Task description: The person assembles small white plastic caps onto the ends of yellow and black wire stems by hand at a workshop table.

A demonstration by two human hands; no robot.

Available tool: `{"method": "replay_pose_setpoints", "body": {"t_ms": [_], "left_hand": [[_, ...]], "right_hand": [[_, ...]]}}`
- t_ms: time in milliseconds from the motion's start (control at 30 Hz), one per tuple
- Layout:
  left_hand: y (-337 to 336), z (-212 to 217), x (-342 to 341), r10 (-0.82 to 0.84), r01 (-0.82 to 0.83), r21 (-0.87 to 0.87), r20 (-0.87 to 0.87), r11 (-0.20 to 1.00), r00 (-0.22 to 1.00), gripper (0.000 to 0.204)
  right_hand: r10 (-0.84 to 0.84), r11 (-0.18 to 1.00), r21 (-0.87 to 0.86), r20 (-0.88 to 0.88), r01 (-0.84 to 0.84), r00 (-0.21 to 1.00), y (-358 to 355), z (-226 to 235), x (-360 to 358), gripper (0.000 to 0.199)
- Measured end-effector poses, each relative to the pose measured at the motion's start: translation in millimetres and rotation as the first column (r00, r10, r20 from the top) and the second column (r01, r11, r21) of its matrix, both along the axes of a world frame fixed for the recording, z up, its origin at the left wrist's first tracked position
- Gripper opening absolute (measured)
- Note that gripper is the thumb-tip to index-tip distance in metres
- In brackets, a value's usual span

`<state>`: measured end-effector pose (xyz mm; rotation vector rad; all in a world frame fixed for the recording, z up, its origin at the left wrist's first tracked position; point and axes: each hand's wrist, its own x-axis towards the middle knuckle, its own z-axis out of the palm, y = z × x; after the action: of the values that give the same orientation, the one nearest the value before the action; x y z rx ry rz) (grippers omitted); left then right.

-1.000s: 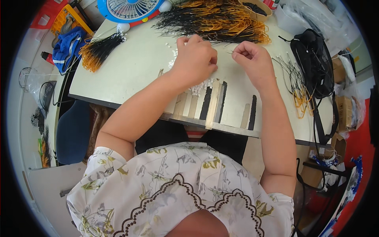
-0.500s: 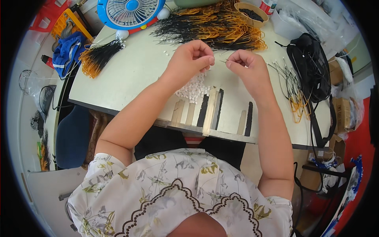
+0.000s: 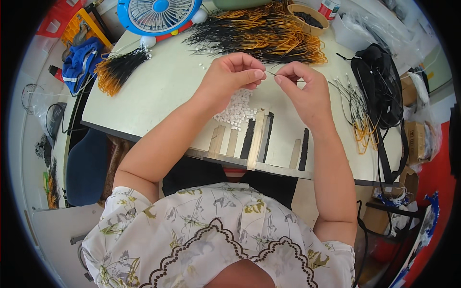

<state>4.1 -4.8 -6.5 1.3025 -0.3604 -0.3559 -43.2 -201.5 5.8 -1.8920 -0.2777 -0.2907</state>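
Above the table my left hand is closed in a pinch, with a small white piece barely showing at its fingertips. My right hand pinches a thin dark wire, whose end reaches across to the left fingertips. Below the left hand lies a pile of small white plastic connectors, partly covered by that hand. At the right, a loose group of black and orange wires with white tips lies near my right forearm.
Wooden and black strips are fixed at the table's front edge. A large heap of black and orange wires lies at the back, beside a blue fan. A wire bundle is at left, a black bag at right.
My hands have drawn closer together, the left moving slightly right. The dark wire now spans between both sets of fingertips.
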Motion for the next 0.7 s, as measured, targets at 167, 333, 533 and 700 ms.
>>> {"method": "replay_pose_setpoints", "body": {"t_ms": [167, 333, 533, 700], "left_hand": [[-1, 1, 0, 0.018, -0.018, -0.024, -0.030, 1.000, 0.999, 0.014], [-2, 0, -1, 0.010, -0.012, 0.051, 0.035, 0.999, 0.999, 0.012], [-4, -4, 1, 0.036, -0.053, 0.113, 0.144, 0.992, 0.989, 0.007], [-9, -8, 0, 0.082, -0.112, 0.118, 0.236, 0.987, 0.968, 0.006]], "right_hand": [[-0.013, 0.971, -0.231, 0.174, 0.054, 0.985, -3, -4, 4, 0.007], [-0.054, 0.912, -0.373, 0.309, 0.173, 0.950, 1, -1, 1, 0.006], [-0.027, 0.976, -0.208, 0.162, 0.061, 0.986, 3, -2, 2, 0.006], [-0.002, 1.000, 0.016, -0.019, 0.002, 1.000, 1, -7, 4, 0.009]]}}
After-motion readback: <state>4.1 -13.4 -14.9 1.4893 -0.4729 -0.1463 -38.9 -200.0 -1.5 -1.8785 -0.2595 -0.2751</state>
